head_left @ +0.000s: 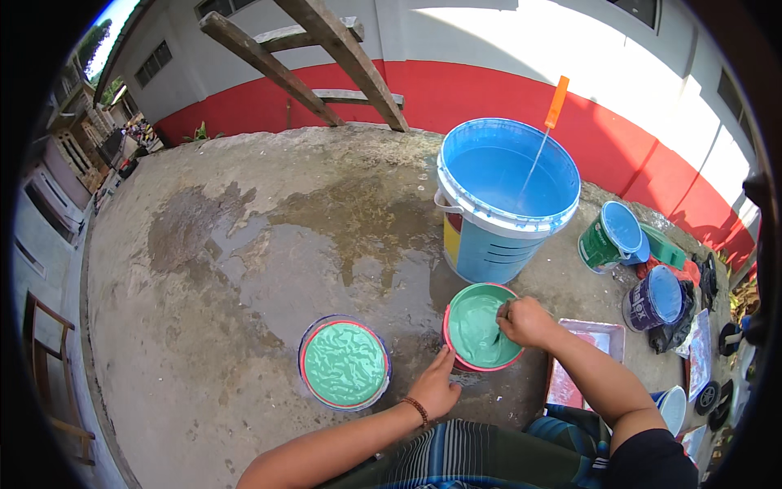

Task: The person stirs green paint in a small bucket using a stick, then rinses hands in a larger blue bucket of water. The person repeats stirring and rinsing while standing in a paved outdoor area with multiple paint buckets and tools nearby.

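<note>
Bright daylight. Sun glare blows out the red-and-white painted wall (521, 50) beyond the bare right hand (528, 323), with hard diagonal shadows. Fisheye bends edges; black rim.

Glossy paint (472, 326), smooth plastic bucket (489, 251), rough concrete (179, 342)

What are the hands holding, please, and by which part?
The left hand touches the red bucket on its left; the right hand seems to grip a dark, mostly hidden implement by its top.
</note>
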Demonstrator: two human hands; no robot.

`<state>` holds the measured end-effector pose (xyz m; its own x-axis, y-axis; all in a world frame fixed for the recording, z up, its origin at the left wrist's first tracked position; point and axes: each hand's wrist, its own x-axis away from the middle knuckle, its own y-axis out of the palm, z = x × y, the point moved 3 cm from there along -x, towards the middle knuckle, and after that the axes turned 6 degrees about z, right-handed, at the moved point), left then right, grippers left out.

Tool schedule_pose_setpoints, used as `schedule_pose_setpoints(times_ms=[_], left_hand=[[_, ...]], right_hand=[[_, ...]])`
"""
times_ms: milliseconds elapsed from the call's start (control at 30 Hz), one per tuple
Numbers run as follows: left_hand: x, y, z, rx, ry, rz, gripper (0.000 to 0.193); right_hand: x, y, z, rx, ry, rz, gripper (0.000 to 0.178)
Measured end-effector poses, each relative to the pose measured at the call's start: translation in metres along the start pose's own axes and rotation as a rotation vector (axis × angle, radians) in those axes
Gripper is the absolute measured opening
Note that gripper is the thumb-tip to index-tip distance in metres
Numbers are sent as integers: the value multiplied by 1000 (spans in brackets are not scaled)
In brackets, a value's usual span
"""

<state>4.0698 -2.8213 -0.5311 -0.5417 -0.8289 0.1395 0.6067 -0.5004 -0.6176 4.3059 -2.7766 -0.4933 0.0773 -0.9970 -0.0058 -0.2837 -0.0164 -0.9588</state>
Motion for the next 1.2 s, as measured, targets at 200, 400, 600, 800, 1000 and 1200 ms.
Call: schedule_pose_setpoints(times_ms=[200, 400, 600, 800, 1000, 1200], left_hand=[[1, 19, -3, 62, -57, -23, 81], [3, 26, -6, 108, -35, 16, 85], [0, 31, -8, 104, -65, -51, 88], [1, 35, -11, 143, -20, 15, 90], [-3, 35, -9, 103, -75, -94, 92], [-3, 31, -8, 99, -59, -107, 92]], right_hand=[[0, 23, -15, -612, -97, -145, 9], [-8, -3, -28, -304, -43, 200, 7], [-8, 18, -14, -469, 214, -253, 6], [-6, 6, -17, -597, -148, 139, 7], [-6, 15, -7, -274, -18, 21, 7], [-4, 20, -20, -771, -6, -213, 5]])
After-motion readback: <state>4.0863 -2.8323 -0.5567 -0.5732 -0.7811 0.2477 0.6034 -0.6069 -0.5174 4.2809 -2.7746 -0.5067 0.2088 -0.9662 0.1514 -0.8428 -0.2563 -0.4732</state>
